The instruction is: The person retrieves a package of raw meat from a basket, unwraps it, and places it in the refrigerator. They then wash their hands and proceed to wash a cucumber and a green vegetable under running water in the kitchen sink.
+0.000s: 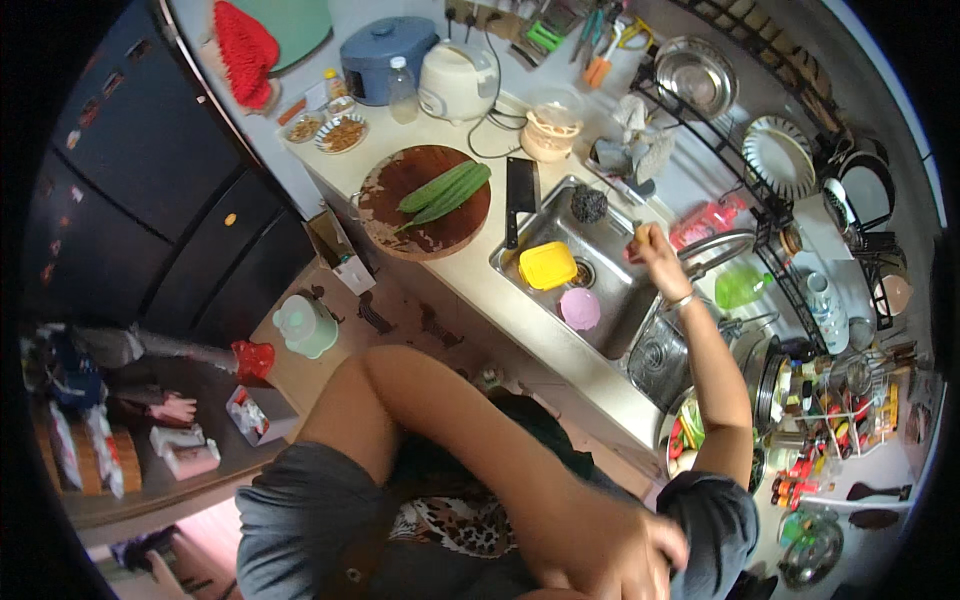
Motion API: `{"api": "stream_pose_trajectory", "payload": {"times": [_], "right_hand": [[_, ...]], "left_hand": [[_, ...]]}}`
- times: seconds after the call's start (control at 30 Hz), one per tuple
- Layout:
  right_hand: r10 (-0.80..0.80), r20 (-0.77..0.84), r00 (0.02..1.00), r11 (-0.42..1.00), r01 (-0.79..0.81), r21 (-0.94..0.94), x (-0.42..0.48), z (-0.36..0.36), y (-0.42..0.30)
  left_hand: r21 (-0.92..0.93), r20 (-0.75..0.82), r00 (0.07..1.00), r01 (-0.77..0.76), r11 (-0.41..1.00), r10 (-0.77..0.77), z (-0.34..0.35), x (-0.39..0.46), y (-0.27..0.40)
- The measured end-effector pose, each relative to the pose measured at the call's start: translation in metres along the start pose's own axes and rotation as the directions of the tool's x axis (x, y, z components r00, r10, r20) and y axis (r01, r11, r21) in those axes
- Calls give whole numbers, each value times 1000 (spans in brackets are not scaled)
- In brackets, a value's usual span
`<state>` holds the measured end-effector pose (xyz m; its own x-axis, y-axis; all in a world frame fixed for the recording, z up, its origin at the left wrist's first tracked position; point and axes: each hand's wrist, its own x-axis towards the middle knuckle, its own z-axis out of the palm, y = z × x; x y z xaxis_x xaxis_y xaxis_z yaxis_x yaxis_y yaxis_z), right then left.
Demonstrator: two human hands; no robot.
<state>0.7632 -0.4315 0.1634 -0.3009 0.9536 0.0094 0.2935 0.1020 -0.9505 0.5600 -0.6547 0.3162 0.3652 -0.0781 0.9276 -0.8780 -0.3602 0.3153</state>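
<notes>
My right hand [656, 259] is raised over the far right rim of the steel sink [630, 300], its fingers bent. A small yellowish thing shows at the fingertips; whether they grip it is unclear. My left arm crosses my body, and my left hand [622, 555] lies blurred against the rolled grey right sleeve [709, 517]. In the sink are a yellow plastic container [547, 265] and a pink bowl [580, 308]. A dark scouring ball [589, 204] sits at its back corner. Two long green gourds or cucumbers [446, 193] lie on a round wooden chopping board [382, 221].
A black cleaver [522, 191] lies between board and sink. A curved faucet [716, 247] stands right of my right hand. Behind are a rice cooker [459, 81], a blue lidded pot [390, 56] and a wall rack [705, 139]. A vegetable bowl [686, 435] sits under my right forearm.
</notes>
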Motion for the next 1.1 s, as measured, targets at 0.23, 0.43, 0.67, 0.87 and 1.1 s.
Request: {"api": "stream_pose_trajectory", "payload": {"times": [0.23, 0.43, 0.67, 0.87, 1.1], "right_hand": [[130, 96, 987, 991, -132, 14, 84, -19, 138], [549, -308, 777, 759, -618, -206, 75, 28, 369], [442, -9, 897, 717, -359, -598, 135, 103, 323], [508, 60, 859, 575, -287, -767, 164, 142, 323], [466, 73, 882, 599, -253, -760, 90, 126, 333]], "left_hand": [[105, -290, 911, 334, 937, -292, -167, -21, 35], [60, -270, 932, 266, 962, -240, -214, -28, 29], [-193, -185, 966, 142, 971, -178, -259, -50, 21], [-564, -40, 891, 353, 746, -452, -279, -112, -19], [491, -842, 120, 575, -655, -526, -357, -320, -61]]}}
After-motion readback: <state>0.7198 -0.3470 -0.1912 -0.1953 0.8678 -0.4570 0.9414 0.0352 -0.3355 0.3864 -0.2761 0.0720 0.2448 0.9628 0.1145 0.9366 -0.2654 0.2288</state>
